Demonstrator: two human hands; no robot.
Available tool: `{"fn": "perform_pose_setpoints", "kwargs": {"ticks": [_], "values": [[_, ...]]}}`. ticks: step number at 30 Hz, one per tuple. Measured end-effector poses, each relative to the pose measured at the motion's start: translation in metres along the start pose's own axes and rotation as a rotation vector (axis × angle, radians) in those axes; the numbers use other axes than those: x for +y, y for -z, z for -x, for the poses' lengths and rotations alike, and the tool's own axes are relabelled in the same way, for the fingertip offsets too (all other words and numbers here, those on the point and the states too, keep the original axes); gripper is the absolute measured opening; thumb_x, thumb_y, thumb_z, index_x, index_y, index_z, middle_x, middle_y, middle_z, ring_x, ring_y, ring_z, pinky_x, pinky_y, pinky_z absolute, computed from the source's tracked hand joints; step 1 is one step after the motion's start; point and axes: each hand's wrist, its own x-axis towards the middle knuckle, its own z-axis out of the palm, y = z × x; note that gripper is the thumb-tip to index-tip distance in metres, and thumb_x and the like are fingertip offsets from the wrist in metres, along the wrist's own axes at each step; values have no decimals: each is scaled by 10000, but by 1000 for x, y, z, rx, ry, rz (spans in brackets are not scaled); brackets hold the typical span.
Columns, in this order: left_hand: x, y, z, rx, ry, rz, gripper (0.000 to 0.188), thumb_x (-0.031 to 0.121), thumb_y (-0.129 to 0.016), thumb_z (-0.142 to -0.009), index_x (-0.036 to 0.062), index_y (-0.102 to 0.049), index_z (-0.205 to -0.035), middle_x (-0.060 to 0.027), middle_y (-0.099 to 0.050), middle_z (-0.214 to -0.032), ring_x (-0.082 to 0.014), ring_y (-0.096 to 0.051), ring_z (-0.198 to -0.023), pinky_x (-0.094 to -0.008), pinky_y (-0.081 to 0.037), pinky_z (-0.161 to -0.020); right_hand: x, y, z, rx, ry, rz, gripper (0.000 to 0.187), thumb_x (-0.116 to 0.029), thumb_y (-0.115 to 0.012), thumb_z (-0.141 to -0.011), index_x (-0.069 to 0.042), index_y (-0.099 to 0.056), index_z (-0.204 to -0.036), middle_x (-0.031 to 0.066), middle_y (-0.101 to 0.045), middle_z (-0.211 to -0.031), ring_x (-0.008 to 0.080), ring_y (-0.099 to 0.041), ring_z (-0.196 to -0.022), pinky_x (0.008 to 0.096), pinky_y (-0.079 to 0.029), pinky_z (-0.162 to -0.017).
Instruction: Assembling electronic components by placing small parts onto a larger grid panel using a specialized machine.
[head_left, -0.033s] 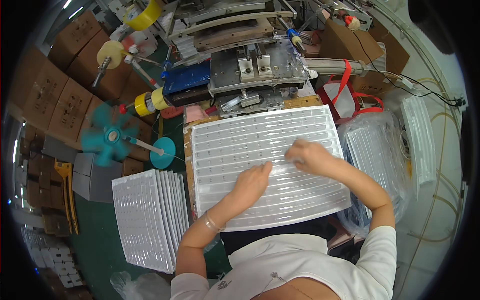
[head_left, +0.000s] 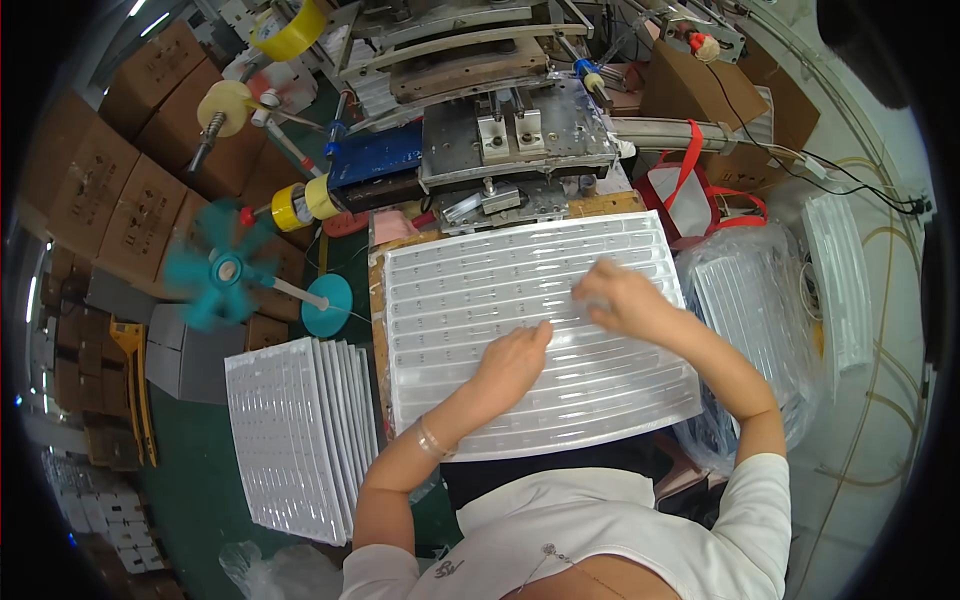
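Note:
A large pale, shiny plastic tray (head_left: 480,285) with long parallel ridges lies in front of me, its near edge by my lap. My left hand (head_left: 508,368) rests on its middle, fingers curled and pressed together, the thumb side toward the right. Just beyond and to the right, my right hand (head_left: 625,302) is held over the tray with its fingers bent into a pinch; the fingertips are slightly blurred. Anything small between the fingers of either hand is too hidden to make out. Small faint marks run in rows along the ridges.
Several similar trays (head_left: 290,440) stand stacked on the left. A metal press-like machine (head_left: 450,140) stands behind the tray, with rolls of yellow tape (head_left: 290,207) beside it. A teal fan (head_left: 225,270) is at left; bagged trays (head_left: 745,310) lie at right.
Both hands have shifted slightly to the right over the tray. My right hand's fingers have also turned a little. The tray has stayed in place.

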Motion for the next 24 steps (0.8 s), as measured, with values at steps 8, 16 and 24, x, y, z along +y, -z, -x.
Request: {"fn": "perform_pose_setpoints", "kwargs": {"ticks": [8, 16, 24], "values": [[8, -5, -11, 4, -118, -142, 348, 144, -704, -723, 44, -559, -1022, -100, -584, -897, -266, -582, -862, -365, -508, -698, -15, 59, 2, 482, -177, -387, 217, -71, -589, -770, -29, -554, -980, 82, -586, -984, 220, -595, -850, 318, -485, -692], [37, -29, -34, 127, -124, -36, 352, 213, -705, -737, 71, -568, -1029, -70, -562, -944, -242, -545, -885, -360, -443, -727, -8, 61, -1, 512, -166, -462, 166, -106, -586, -859, -39, -618, -1008, 63, -609, -987, 151, -588, -893, 257, -472, -669], [6, -25, -8, 192, -208, -63, 219, 226, -703, -738, 83, -617, -880, -68, -554, -901, -227, -522, -873, -335, -403, -744, 11, 67, -15, 623, -206, -489, 254, -45, -607, -832, -39, -605, -1086, 72, -567, -1152, 151, -580, -964, 255, -502, -714]]}}
